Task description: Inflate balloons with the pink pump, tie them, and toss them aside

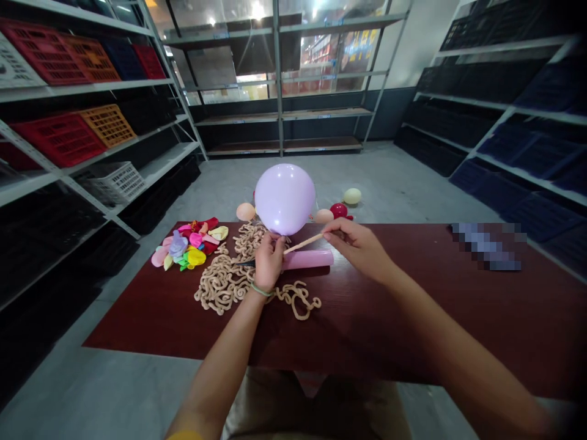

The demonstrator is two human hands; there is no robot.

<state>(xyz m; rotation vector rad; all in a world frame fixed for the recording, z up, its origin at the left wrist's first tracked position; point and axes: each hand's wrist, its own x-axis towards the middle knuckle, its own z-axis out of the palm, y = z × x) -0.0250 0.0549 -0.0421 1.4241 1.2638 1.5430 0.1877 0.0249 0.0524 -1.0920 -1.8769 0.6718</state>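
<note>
My left hand (268,260) is closed round the neck of an inflated lilac balloon (285,198), holding it upright over the dark red table (413,318). My right hand (360,244) pinches the end of a beige string (303,243) that runs taut to the balloon's neck. Under my hands lies a pink tube-shaped pump (307,259). A heap of curly beige string (229,275) spreads across the table below my left hand.
A pile of flat coloured balloons (190,245) lies at the table's left. Inflated balloons, peach (245,211), red (338,210) and cream (352,195), rest on the floor beyond. Shelves with crates (68,134) line the left; dark shelving stands on the right.
</note>
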